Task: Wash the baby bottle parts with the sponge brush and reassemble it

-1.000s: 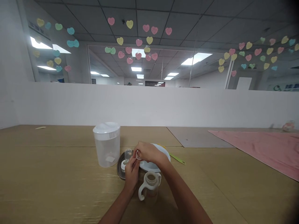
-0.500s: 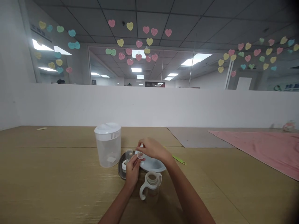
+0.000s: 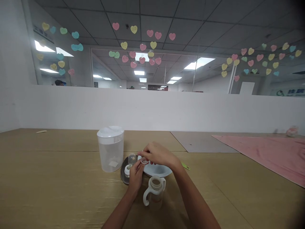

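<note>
My left hand (image 3: 136, 174) pinches a small clear bottle nipple (image 3: 144, 160) by its round rim, above a white bowl (image 3: 159, 171). Closed over the same piece from the right is my right hand (image 3: 159, 155), its fingertips touching it and partly hidden. In front of both hands stands an uncapped baby bottle (image 3: 156, 194) with two white handles, upright. Left of my left hand, a dark grey dish (image 3: 123, 175) holds a white screw ring (image 3: 127, 170) and a clear domed cap (image 3: 132, 158).
A translucent tub (image 3: 111, 152) with a white lid stands behind the dish at left. The end of a green utensil (image 3: 185, 166) pokes out beside my right wrist. A pink cloth (image 3: 267, 152) covers the table's far right, and a white wall (image 3: 152, 109) borders the back.
My right hand has lowered slightly over the clear nipple, its fingers now lying flatter across it. My left hand keeps its pinch. The view has shifted a little.
</note>
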Demonstrator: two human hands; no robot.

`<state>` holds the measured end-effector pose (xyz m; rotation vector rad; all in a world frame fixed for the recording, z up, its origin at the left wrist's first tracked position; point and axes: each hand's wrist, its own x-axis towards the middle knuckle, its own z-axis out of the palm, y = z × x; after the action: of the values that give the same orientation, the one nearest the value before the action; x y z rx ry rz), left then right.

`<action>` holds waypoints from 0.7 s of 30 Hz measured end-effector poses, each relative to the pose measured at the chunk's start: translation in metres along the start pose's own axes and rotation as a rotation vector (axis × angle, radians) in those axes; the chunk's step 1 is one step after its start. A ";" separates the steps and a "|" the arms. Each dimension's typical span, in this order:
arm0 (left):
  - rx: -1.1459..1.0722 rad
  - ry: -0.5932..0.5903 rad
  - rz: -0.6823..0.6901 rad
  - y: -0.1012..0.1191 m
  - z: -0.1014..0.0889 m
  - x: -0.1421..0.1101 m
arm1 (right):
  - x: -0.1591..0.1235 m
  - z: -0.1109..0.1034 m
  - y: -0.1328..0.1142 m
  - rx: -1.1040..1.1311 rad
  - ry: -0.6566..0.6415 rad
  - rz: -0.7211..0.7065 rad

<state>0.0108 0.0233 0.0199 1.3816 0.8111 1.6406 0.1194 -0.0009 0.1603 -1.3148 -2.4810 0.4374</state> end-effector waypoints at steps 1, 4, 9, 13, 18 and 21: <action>0.002 0.004 -0.006 0.001 0.000 0.000 | 0.000 0.000 -0.001 0.000 0.001 -0.009; 0.001 0.007 -0.016 0.003 0.001 0.000 | -0.001 0.000 -0.001 -0.036 -0.006 -0.045; -0.009 -0.021 -0.033 0.000 0.001 0.000 | 0.003 0.003 0.008 0.005 -0.035 -0.025; -0.028 -0.053 -0.056 -0.004 0.001 0.001 | 0.013 0.006 0.023 0.016 -0.098 0.039; -0.020 -0.038 -0.038 -0.006 0.001 0.001 | 0.021 0.013 0.031 0.058 -0.210 0.057; -0.002 -0.040 -0.036 -0.007 0.000 0.002 | 0.021 0.015 0.027 0.009 -0.209 0.096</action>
<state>0.0118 0.0282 0.0145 1.3862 0.8061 1.5809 0.1229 0.0290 0.1382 -1.4561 -2.5857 0.6387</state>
